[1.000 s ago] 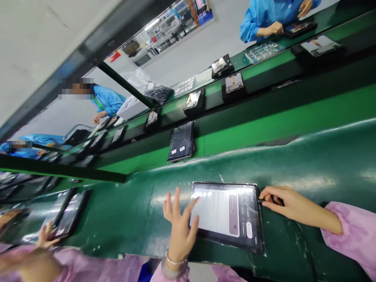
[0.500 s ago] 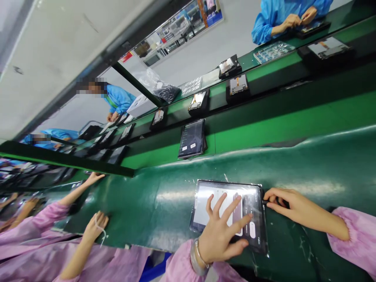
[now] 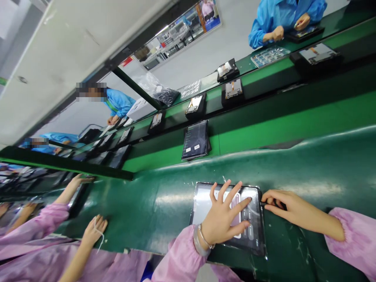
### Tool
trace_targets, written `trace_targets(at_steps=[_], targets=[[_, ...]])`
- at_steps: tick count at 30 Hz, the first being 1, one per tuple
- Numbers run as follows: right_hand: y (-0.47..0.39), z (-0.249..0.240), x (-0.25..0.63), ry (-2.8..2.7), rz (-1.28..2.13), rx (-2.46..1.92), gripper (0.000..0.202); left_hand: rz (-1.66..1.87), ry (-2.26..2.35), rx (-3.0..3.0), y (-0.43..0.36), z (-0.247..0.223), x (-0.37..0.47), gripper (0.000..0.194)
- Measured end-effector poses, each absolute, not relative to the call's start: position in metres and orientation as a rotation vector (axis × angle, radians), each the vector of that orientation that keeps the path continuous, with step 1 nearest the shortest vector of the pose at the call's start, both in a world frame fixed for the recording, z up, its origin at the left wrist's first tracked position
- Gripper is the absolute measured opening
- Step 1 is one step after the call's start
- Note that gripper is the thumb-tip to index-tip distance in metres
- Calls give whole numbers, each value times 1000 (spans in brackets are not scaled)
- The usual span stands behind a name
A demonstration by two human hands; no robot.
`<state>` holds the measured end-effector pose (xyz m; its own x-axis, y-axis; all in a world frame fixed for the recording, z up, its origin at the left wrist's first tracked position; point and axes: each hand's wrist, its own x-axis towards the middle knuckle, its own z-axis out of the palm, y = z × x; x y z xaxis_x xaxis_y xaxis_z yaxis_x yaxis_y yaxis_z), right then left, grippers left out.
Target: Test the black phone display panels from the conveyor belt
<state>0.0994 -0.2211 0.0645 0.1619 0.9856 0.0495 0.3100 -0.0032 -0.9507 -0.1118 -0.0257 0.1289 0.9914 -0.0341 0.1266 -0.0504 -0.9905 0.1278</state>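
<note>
Two long green belts (image 3: 308, 117) run slantwise across the view, the nearer one dark and glossy, the farther one brighter with a raised shelf behind it. On the nearer belt, close to its front edge, lies a tablet (image 3: 202, 199) flat with its lit screen up, wrapped in clear film. The left hand (image 3: 223, 219) is spread open above the screen, fingers fanned, the index tip touching the right half of the display; it grasps nothing. The right hand (image 3: 286, 205) rests on the belt just beside the tablet's right edge, thumb and forefinger pinched on a small dark plug (image 3: 262, 203) at that edge. A second dark tablet (image 3: 196, 145) lies farther back on the bright belt. At far left, another person's hand (image 3: 94, 231) lies on the belt.
</note>
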Motion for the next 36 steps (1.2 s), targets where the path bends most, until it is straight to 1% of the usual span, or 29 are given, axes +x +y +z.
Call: trace_targets(at_steps=[6, 17, 20, 24, 27, 30, 34, 36], targets=[[-222, 64, 99, -1317, 897, -1497, 18, 176, -77, 2994, -25, 129, -110, 55], [-222, 65, 101, -1330, 892, -1490, 18, 159, -25, 2951, -21, 134, -109, 48], [-222, 64, 100, -1326, 870, -1509, 21, 236, 177, 2883, -13, 132, -116, 42], [-224, 63, 98, -1332, 855, -1511, 27, 411, 649, 2688, 3, 125, -136, 40], [-224, 63, 98, -1345, 852, -1508, 32, 404, 820, 2642, 13, 122, -151, 40], [-225, 61, 99, -1363, 839, -1509, 37, 317, 757, 2737, 12, 125, -155, 40], [-226, 58, 99, -1413, 799, -1528, 41, 101, 472, 2849, 2, 135, -138, 40], [-226, 58, 98, -1432, 803, -1543, 40, -33, 332, 2814, -3, 139, -123, 50]])
